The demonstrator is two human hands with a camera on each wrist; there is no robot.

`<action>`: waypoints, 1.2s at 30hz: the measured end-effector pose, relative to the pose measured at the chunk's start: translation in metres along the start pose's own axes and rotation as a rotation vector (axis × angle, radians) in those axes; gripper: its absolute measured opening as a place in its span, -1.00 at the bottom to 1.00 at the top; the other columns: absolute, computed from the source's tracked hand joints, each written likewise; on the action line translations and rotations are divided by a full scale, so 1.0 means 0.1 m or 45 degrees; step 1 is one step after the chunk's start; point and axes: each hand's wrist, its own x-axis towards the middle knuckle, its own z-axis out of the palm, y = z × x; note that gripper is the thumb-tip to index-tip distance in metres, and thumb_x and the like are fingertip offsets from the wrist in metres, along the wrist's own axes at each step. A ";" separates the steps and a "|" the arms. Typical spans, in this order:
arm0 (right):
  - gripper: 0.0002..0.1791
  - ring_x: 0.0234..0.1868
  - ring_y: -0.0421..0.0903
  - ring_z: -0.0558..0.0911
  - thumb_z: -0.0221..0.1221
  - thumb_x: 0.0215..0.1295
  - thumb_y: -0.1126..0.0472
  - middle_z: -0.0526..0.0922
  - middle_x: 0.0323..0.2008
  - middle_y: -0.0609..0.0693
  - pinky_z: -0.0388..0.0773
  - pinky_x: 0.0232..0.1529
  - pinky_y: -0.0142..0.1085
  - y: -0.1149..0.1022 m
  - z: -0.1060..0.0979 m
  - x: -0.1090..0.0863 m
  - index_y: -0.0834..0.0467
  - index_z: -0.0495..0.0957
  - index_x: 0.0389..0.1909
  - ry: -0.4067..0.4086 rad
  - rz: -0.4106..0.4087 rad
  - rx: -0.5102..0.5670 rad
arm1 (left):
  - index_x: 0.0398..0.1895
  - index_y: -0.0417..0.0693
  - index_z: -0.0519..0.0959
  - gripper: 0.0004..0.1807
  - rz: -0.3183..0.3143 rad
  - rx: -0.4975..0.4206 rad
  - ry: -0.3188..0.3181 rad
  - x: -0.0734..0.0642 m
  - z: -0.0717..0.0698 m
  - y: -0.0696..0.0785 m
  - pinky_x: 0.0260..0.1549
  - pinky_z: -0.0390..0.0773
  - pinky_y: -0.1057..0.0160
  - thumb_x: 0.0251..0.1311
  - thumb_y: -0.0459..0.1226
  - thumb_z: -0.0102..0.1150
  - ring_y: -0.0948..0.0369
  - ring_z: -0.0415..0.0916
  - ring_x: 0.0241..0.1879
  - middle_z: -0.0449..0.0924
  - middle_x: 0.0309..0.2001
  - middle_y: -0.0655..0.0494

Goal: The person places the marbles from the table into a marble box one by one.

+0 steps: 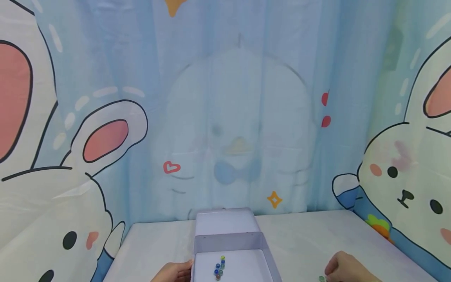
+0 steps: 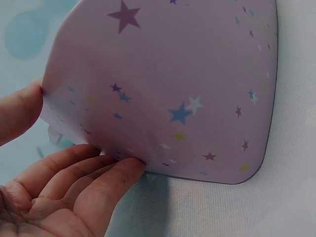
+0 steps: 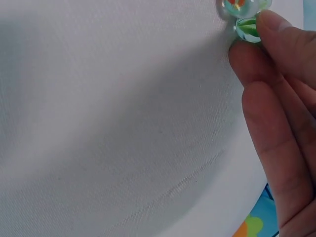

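My left hand (image 1: 173, 272) grips the left side wall of an open lilac box (image 1: 272, 263). In the left wrist view, its thumb is at one edge of the star-patterned box (image 2: 197, 64) and the fingers (image 2: 74, 173) are at the lower edge. Inside the box lie several small glass marbles (image 1: 217, 266), blue, yellow-green, clear and brownish. To the right of the box, my right hand (image 1: 347, 268) is low over the table. Its thumb and forefinger pinch a clear marble with a green swirl (image 3: 248, 29). Right beside that is a clear marble with an orange-red swirl (image 3: 239, 6).
The box's hinged lid (image 1: 225, 221) is tipped back behind it. A white cloth covers the table (image 1: 310, 231). Behind the table hangs a light blue curtain (image 1: 239, 117) printed with rabbits. Another marble (image 1: 321, 278) lies on the cloth by the right hand.
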 end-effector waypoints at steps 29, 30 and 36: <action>-0.83 -0.33 -0.09 0.70 0.47 0.10 0.27 0.77 -0.40 -0.03 0.71 -0.24 -0.15 -1.67 0.08 -0.09 0.22 0.75 -0.30 0.152 -0.487 -0.023 | 0.18 -0.68 0.43 -0.35 0.020 -0.083 0.000 0.00 -0.04 -0.06 0.27 0.53 -0.07 0.48 -0.12 0.14 -0.16 0.60 0.19 0.63 0.11 -0.43; -0.83 -0.33 -0.08 0.71 0.47 0.09 0.28 0.77 -0.41 -0.02 0.71 -0.25 -0.15 -1.74 0.10 -0.11 0.23 0.75 -0.30 0.155 -0.515 -0.019 | 0.18 -0.68 0.44 -0.35 0.027 -0.080 -0.002 0.00 -0.04 -0.06 0.26 0.54 -0.06 0.48 -0.12 0.14 -0.15 0.61 0.18 0.63 0.11 -0.42; -0.86 -0.37 -0.09 0.70 0.46 0.10 0.32 0.77 -0.42 -0.01 0.70 -0.30 -0.17 -2.03 0.25 -0.13 0.25 0.76 -0.31 0.124 -0.676 -0.013 | 0.17 -0.69 0.44 -0.37 0.047 -0.051 0.001 0.01 -0.01 -0.06 0.26 0.54 -0.08 0.50 -0.13 0.11 -0.18 0.59 0.19 0.61 0.12 -0.46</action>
